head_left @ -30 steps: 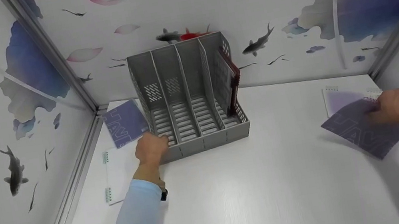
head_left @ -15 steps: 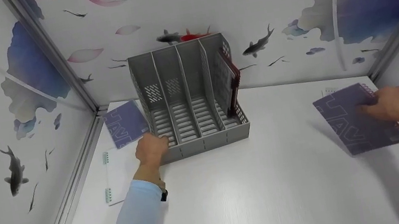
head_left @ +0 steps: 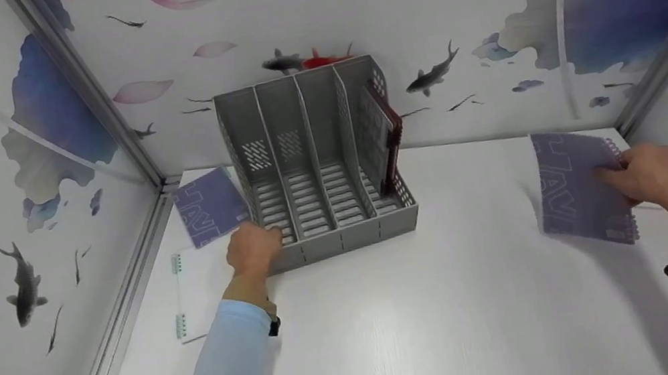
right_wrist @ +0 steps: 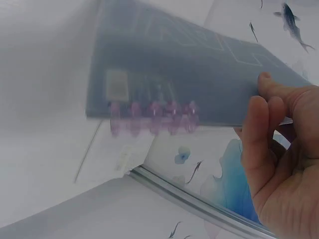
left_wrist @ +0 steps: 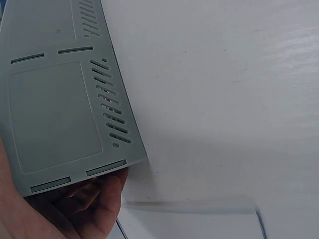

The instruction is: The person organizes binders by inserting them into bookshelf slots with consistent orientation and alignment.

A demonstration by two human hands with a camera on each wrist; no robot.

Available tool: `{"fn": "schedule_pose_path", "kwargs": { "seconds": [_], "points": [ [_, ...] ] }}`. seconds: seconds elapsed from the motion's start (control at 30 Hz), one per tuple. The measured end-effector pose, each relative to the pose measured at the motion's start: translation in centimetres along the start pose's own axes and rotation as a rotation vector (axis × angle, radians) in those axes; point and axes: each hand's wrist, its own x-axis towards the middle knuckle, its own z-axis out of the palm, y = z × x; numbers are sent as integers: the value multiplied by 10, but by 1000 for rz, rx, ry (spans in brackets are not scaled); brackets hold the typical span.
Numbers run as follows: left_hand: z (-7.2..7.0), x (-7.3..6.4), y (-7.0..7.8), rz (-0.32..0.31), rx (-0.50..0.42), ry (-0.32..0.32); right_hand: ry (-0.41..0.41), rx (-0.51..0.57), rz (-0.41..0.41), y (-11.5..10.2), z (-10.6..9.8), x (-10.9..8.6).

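A purple spiral notebook (head_left: pixel 578 187) with pink rings is pinched at its ringed edge by my right hand (head_left: pixel 655 178), raised over the right side of the table. In the right wrist view, thumb and fingers clasp the notebook (right_wrist: pixel 184 69) near one end of its binding. My left hand (head_left: pixel 252 248) grips the front left corner of a grey file organizer (head_left: pixel 343 240) with several slots. The left wrist view shows fingers (left_wrist: pixel 107 206) curled under the edge of the organizer's side wall (left_wrist: pixel 55 114). Dark red notebooks (head_left: pixel 390 137) stand in its rightmost slot.
Left of the organizer lie another purple notebook (head_left: pixel 212 206) and a white notebook (head_left: pixel 195 292) with green rings. Part of a white pad (right_wrist: pixel 117 149) shows on the table beneath the held notebook. Patterned wall panels (head_left: pixel 482 20) enclose the white table (head_left: pixel 452 324).
My right hand has lifted the purple notebook and turned it, so its rings now face right. It has shifted slightly left. My left hand keeps its place on the organizer.
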Motion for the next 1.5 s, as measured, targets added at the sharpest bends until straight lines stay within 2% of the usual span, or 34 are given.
{"fn": "schedule_pose_path", "kwargs": {
  "seconds": [0.3, 0.43, 0.63, 0.93, 1.27, 1.5],
  "points": [
    [-1, -1, 0, -7, 1, -1, 34, 165, 53, -7, 14, 2],
    [-2, 0, 1, -14, 2, 2, 52, 220, 46, -12, 26, 1],
    [-3, -2, 2, -14, 2, -3, 104, 232, 16, -20, 42, -2],
    [-4, -3, 0, 0, -4, -2, 163, 298, -14, -44, 50, -5],
    [0, -2, 0, -10, -7, -7, 115, 337, -20, -68, 53, -4],
    [-1, -1, 1, -15, -5, -2, 139, 355, -62, -89, 53, -6]
  ]
}}
